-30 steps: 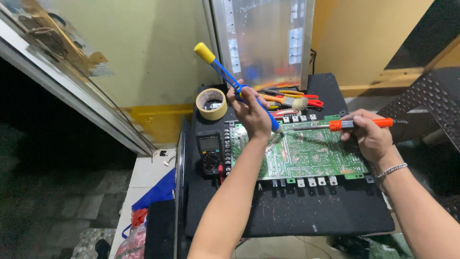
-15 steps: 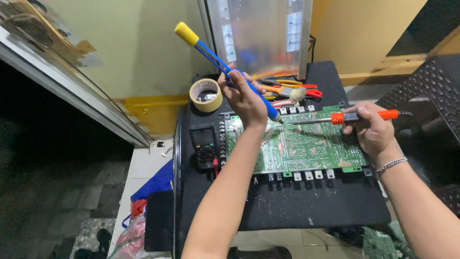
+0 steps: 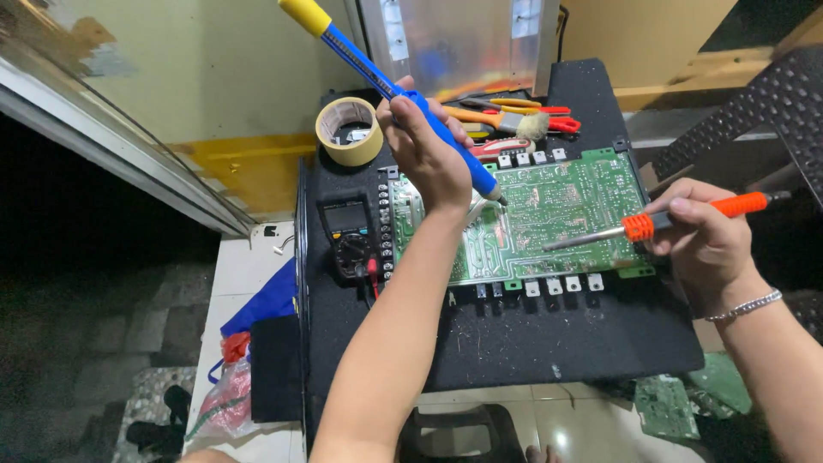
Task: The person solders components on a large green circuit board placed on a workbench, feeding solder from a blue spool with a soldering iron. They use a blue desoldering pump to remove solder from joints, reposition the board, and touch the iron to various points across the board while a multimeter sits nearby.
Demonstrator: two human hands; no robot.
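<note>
Your left hand (image 3: 424,154) is closed in a fist around the blue suction tool (image 3: 403,90) with the yellow cap, gripping it near the lower end so the long barrel slants up and away to the left while its tip rests on the green circuit board (image 3: 557,206). Compared with a moment ago, that tool has swung steeper and its tip has come down from hovering over the board's top edge to touching a spot near the middle left, so the two tools now converge on the same patch of the board. Your right hand (image 3: 699,240) pinches the orange-handled iron (image 3: 660,221) between thumb and fingers, its metal shaft pointing left and low across the board, the tip just short of the blue tool's tip; that hand has barely shifted. The board lies flat on the black desk (image 3: 514,343), solder side up. Beside it on the left sits a black meter (image 3: 350,236), and behind that a roll of tan tape (image 3: 349,130). At the far edge you have a small brush (image 3: 506,120) and red-handled cutters (image 3: 561,120) lying well clear of both hands.
</note>
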